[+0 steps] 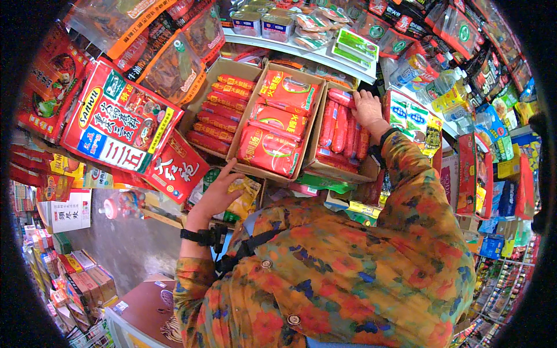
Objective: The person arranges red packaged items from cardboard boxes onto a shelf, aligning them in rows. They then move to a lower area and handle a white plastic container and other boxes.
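Observation:
Three open cardboard boxes stand side by side before me. In the right cardboard box lie several red-wrapped sausages. My right hand is at its far right corner, its fingers on the end of a red-wrapped sausage lying across the others; whether they grip it cannot be told. The middle cardboard box holds red bags of sausages. Rows of red-wrapped sausages fill the left box. My left hand has its fingers apart, with a fingertip by the middle box's near left corner, and holds nothing.
Large red seasoning packets hang at the left. Behind the boxes, a white shelf bears cans and packaged food. Bottles and bags stand at the right. On the floor at the left are a plastic jar and cartons.

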